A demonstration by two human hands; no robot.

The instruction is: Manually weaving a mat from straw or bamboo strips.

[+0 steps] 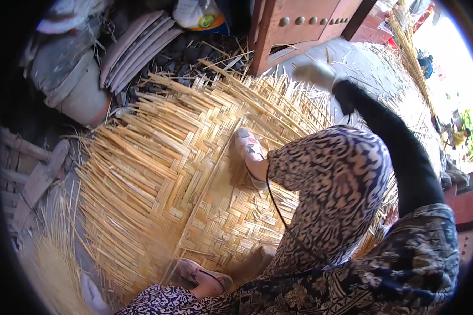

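Observation:
A partly woven mat of split straw-coloured reeds (194,173) spreads beneath me, with loose strip ends fanning out along its far and left edges. I crouch on it, one patterned shoe (248,149) on the weave and the other shoe (205,275) nearer the lower edge. Reaching out to the far right in a black sleeve, my right hand (315,74) wears a pale glove and is smeared by motion. It is above the loose strips near the door; its fingers cannot be read. A pale shape (92,295) at the lower left appears to be my gloved left hand, fingers unclear.
A reddish studded wooden door (291,26) stands at the far side. Stacked curved tiles (136,50), a pale bucket (81,86) and a plastic sack (199,14) are at the far left. A weathered wooden frame (37,178) lies left. Long reeds (410,50) lean far right.

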